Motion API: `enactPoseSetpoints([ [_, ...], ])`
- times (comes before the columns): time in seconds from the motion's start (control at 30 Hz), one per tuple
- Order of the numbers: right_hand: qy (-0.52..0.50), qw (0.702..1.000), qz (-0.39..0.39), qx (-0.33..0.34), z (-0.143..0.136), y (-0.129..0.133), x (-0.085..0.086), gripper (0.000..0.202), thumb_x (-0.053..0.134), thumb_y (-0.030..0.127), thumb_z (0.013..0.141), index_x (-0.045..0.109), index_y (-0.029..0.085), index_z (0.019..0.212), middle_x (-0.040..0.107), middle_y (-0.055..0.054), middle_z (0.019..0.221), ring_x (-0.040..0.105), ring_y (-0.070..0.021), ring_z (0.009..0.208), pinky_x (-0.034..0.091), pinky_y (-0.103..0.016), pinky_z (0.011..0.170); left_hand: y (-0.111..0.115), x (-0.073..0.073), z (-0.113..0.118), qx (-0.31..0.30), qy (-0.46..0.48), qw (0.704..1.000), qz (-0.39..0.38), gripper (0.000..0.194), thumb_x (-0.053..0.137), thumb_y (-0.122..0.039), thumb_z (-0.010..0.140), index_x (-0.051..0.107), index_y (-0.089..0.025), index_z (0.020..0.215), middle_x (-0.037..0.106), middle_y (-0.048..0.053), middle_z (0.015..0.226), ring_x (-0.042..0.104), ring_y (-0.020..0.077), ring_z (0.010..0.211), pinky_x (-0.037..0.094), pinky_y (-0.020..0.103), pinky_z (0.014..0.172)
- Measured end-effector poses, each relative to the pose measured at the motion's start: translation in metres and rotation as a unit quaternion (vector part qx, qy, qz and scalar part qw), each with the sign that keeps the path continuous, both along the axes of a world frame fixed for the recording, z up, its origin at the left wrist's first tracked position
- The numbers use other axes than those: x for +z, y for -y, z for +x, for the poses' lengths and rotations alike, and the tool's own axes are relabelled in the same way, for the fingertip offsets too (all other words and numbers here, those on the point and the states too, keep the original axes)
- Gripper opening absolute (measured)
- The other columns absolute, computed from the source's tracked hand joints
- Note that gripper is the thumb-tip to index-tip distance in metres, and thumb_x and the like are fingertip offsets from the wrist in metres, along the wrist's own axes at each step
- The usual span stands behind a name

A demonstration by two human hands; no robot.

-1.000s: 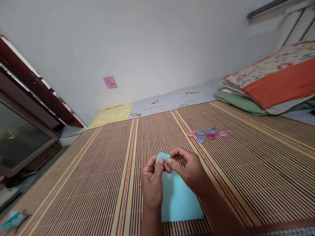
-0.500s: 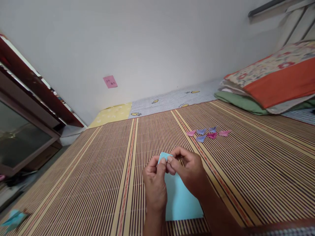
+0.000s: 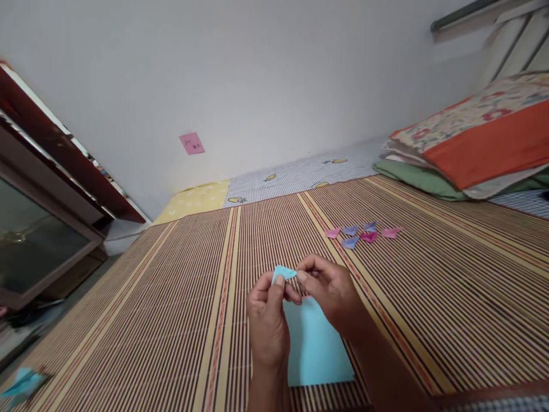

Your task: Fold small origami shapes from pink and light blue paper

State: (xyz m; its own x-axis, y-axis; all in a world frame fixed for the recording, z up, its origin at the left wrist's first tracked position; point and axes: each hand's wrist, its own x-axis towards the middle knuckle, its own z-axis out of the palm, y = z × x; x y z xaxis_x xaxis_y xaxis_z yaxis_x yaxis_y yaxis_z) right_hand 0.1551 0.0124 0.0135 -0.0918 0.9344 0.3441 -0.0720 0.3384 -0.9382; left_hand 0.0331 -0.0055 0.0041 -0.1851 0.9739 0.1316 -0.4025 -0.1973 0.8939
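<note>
A small folded piece of light-blue paper [image 3: 283, 272] is held up between both hands. My left hand [image 3: 271, 309] pinches its left part, thumb on the near face. With thumb and forefinger, my right hand [image 3: 328, 289] grips the pointed right tip. Beneath the hands, a larger sheet of light-blue paper [image 3: 319, 349] lies flat on the striped mat [image 3: 180, 320], partly covered by the left hand and right forearm. Beyond the right hand sit several small folded paper pieces in pink and violet, among them a magenta one [image 3: 369, 236].
Another blue folded paper [image 3: 24, 382] lies at the lower left. On the right are a stacked orange floral pillow [image 3: 493, 137] and green bedding [image 3: 422, 178]. A pink note [image 3: 191, 143] is stuck on the wall. At the left stands a glass-fronted cabinet [image 3: 38, 229].
My right fingers have shifted from the middle of the folded paper to its right tip, and a narrow point now shows there. The hands have moved slightly left.
</note>
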Motion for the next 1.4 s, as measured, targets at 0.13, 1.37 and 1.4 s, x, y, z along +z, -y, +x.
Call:
enactPoseSetpoints([
  [0.13, 0.028, 1.0, 0.009, -0.011, 0.002, 0.0, -0.001, 0.016, 0.058, 0.021, 0.09, 0.059, 0.02, 0.074, 0.055, 0.003, 0.064, 0.053, -0.0137, 0.063, 0.042, -0.027, 0.059, 0.0, -0.002, -0.003, -0.02, -0.055, 0.998, 0.007, 0.027, 0.063, -0.032, 0.095, 0.065, -0.017, 0.072, 0.067, 0.0, 0.063, 0.059, 0.0138, 0.063, 0.046, 0.026, 0.072],
  [1.37, -0.022, 0.997, -0.027, 0.069, 0.01, -0.001, 0.003, 0.013, 0.063, 0.023, 0.089, 0.057, 0.021, 0.078, 0.062, 0.002, 0.063, 0.06, -0.0148, 0.062, 0.047, -0.028, 0.062, 0.0, 0.003, -0.009, -0.078, -0.084, 0.993, 0.02, 0.019, 0.067, -0.028, 0.093, 0.066, -0.018, 0.077, 0.067, 0.0, 0.064, 0.057, 0.0134, 0.064, 0.042, 0.026, 0.067],
  [1.4, -0.011, 0.997, -0.022, 0.072, 0.01, -0.001, 0.004, 0.01, 0.063, 0.024, 0.09, 0.06, 0.02, 0.081, 0.063, 0.002, 0.064, 0.06, -0.0151, 0.063, 0.048, -0.029, 0.063, 0.0, 0.003, -0.009, -0.077, -0.079, 0.994, 0.024, 0.019, 0.067, -0.027, 0.093, 0.066, -0.018, 0.077, 0.066, -0.001, 0.064, 0.057, 0.0133, 0.064, 0.042, 0.026, 0.067],
])
